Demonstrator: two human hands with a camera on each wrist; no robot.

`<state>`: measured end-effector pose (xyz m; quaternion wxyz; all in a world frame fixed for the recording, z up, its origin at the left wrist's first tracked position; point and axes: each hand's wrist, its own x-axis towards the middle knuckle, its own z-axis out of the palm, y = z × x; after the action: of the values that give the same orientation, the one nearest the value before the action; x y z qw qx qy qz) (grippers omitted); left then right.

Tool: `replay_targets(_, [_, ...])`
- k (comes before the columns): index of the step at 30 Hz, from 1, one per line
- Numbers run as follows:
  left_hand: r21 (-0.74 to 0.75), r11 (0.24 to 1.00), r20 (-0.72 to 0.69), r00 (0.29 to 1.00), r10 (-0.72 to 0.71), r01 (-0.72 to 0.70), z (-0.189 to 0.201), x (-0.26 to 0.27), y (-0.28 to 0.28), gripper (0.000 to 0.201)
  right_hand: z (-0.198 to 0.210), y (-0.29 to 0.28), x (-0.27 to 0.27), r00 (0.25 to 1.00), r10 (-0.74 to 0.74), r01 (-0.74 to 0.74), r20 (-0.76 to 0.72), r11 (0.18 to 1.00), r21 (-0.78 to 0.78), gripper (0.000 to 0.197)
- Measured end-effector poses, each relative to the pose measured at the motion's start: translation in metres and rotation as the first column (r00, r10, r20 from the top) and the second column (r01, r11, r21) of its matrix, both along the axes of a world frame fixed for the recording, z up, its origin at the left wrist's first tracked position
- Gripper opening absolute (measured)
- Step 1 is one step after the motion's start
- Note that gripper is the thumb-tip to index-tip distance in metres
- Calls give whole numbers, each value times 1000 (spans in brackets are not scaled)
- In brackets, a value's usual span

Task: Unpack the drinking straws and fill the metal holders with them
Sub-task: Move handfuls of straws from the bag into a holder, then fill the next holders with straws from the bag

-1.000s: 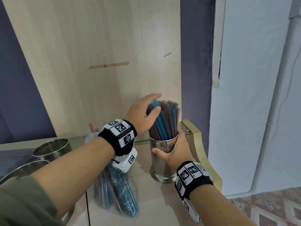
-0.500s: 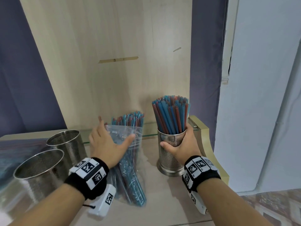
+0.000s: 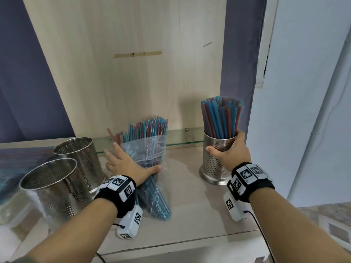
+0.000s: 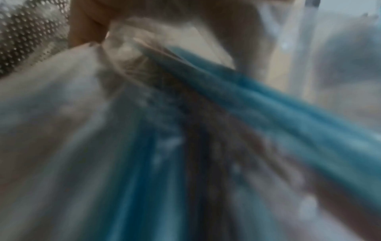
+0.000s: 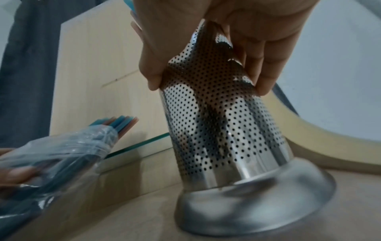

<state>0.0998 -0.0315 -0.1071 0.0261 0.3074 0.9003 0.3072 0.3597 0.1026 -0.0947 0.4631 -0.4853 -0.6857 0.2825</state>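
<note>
A perforated metal holder (image 3: 214, 168) stands on the right of the wooden shelf, packed with blue and red straws (image 3: 220, 118). My right hand (image 3: 228, 152) grips it just under the rim; in the right wrist view the thumb and fingers (image 5: 259, 65) wrap the holder (image 5: 222, 130). A clear plastic bag of straws (image 3: 150, 149) leans against the back panel at mid shelf, straw ends sticking out of its top. My left hand (image 3: 129, 164) lies on the bag with fingers spread straight and the thumb across its front. The left wrist view is a blur of bag and straws (image 4: 185, 130).
Two empty perforated metal holders (image 3: 81, 160) (image 3: 53, 188) stand at the left of the shelf, close to my left hand. A glass strip (image 3: 182, 143) runs along the back panel. A curved wooden rim (image 5: 309, 130) ends the shelf right of the full holder.
My left hand left the straw tops in the full holder, dropped left and now rests on the bag. My right hand has kept its grip on the holder.
</note>
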Motion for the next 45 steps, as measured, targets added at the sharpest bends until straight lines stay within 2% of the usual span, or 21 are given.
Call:
replay_targets(5, [71,997,60,997,-41,37,-1,-1,10,167,-2,7,5,999,-29,29,23,999,-16,102])
replay_targets(9, [103,987,50,991,-126,120,0,13,20,158,-3,10,3,1000,-15,15,0,1000,-10,102])
replay_targets(15, [112,985,45,989,-139,133,6,65,47,149,-5,12,2,1000,-6,6,-29,1000,-12,101])
replay_targets(20, [116,977,89,978,-189,178,6,106,72,149,-6,12,2,999,3,-2,-55,1000,10,98])
replay_targets(25, [174,937,165,929,-331,303,6,94,64,149,-5,12,4,998,14,-15,-64,1000,-7,100])
replay_targets(28, [140,919,94,919,-384,369,14,77,36,135,-5,11,4,998,20,-22,-67,999,-27,102])
replay_targets(31, [106,944,-65,949,-308,313,28,62,-5,117,-2,5,5,998,32,-34,-62,999,-25,103])
replay_targets(33, [120,963,-204,955,-215,242,38,50,-35,102,3,-1,6,1000,18,-18,3,998,-61,105])
replay_targets(35, [180,972,-348,934,-83,154,44,34,-67,85,8,-6,8,980,-16,46,199,987,-151,93])
replay_targets(37, [283,958,-458,884,94,45,45,17,-101,74,13,-16,10,854,-18,148,521,967,-209,70])
replay_targets(39, [401,916,-512,820,254,-33,43,3,-136,69,11,-27,10,703,8,175,712,967,-183,64])
replay_targets(40, [438,897,-510,807,298,-55,40,-4,-150,68,11,-36,7,676,8,159,737,975,-157,59])
replay_targets(42, [470,881,-483,821,306,-52,32,-20,-170,78,11,-56,-3,697,5,88,717,992,-92,53])
replay_targets(45, [462,887,-356,916,185,0,18,-38,-181,107,15,-78,-31,723,65,-56,688,998,-36,46])
